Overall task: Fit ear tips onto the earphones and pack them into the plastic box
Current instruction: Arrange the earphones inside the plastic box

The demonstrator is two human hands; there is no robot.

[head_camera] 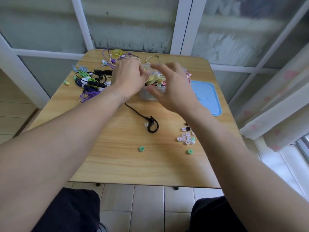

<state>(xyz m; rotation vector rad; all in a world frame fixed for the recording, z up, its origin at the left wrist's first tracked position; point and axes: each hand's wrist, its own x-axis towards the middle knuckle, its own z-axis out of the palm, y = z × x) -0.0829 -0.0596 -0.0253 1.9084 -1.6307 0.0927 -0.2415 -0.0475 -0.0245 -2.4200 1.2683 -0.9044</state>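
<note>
Both hands are over the clear plastic box (pixel 148 94), which stands near the middle of the wooden worktop (pixel 117 158) and is heaped above its rim with coiled earphones (pixel 156 78) in yellow, white and red. The left hand (pixel 128 79) is at the box's left side with its fingers bent down into the pile; whether they pinch a cable there cannot be told, as the fingertips are hidden. The right hand (pixel 172 87) hovers over the right side of the box, blurred, with fingers spread and lightly bent and the thumb low against the box's front; it grips nothing that shows.

The blue lid (pixel 207 96) lies flat to the right of the box. A black ear-hook earphone (pixel 153 125) lies in front of the box, with its cable running back under the left wrist. A cluster of pale ear tips (pixel 185 138) sits at the right, partly under the right forearm, and 2 green ear tips (pixel 141 149) lie apart nearer the front edge. A tangle of loose cables (pixel 90 81) in green, black and purple fills the left rear of the worktop.
</note>
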